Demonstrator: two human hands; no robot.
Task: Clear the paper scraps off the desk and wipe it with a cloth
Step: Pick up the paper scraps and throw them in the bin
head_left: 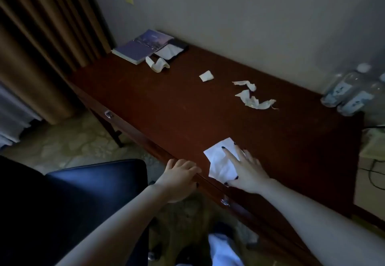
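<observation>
Left hand [179, 174] curls over the front edge of the table [166, 103] while the right hand [248, 170] presses flat-fingered on a thin white sheet [218, 161]; farther out, crumpled paper scraps [250, 99] look featherlight and limp, best pinched by their raised folds.

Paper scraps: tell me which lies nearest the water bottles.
The long crumpled strip, rightmost of the scraps, closest to the water bottles; the rest lie farther left.

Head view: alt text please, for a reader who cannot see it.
The right hand lies flat, fingers spread, on a white sheet near the front edge of a dark desk, while the left hand grips that edge. Crumpled paper scraps lie farther back, a book at the far left, water bottles at the right.
</observation>
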